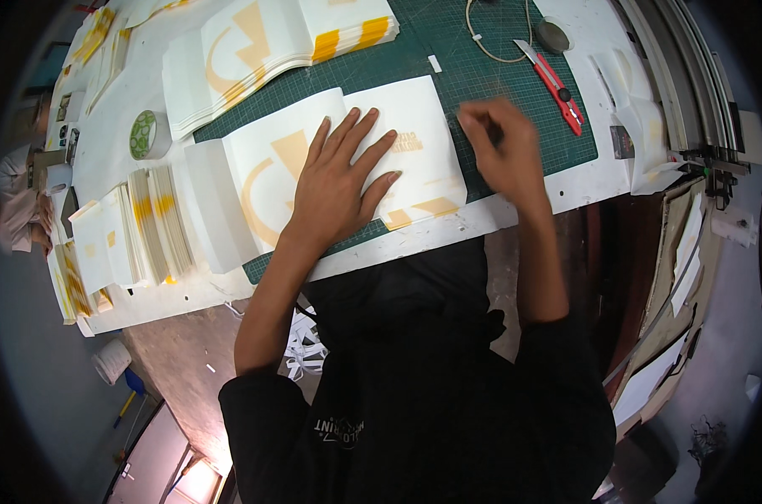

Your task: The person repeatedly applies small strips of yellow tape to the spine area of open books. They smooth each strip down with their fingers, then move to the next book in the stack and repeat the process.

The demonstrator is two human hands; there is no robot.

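Note:
My left hand [335,189] lies flat with spread fingers on a folded white printed sheet [272,164], which has pale orange shapes and a narrow blank flap at its left. Under the sheet is a green cutting mat [499,92]. Just off the sheet's right edge, over the mat, my right hand [503,151] is curled closed and a little blurred; whatever its fingers may hold is hidden. A red utility knife [556,88] with its blade out rests on the mat beyond that hand. Behind the sheet sits a thick stack of similar printed sheets [272,42].
Bundles of folded sheets [158,223] stand at the table's left, near a round green-and-white container [150,134]. A cord loop [473,38] and a small grey cup [554,34] are at the far right. Paper strips [305,344] litter the floor. Another person's sleeve [20,210] shows far left.

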